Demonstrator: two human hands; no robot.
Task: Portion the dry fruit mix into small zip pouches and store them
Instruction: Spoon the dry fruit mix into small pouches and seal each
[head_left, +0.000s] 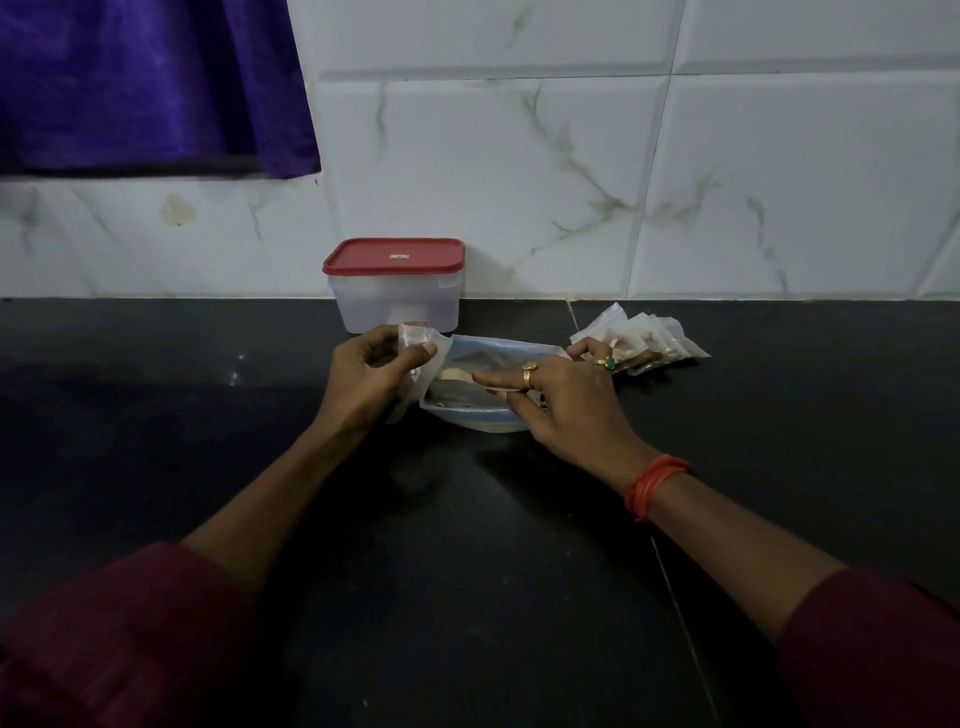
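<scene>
Dry fruit mix (457, 375) lies in a clear bag over a pale blue shallow bowl (480, 420) on the black stone bench (467, 545). The left hand (369, 374) pinches a small clear zip pouch (418, 338) beside it. The right hand (566, 395) stretches its fingers into the mix; I cannot tell whether they pinch anything. Best to hold the pouch mouth wide, close over the bowl.

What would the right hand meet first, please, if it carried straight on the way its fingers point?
Probably the small pouch that the left hand pinches: the right hand points leftward across the bowl toward it, though depth is unclear from one view.
</scene>
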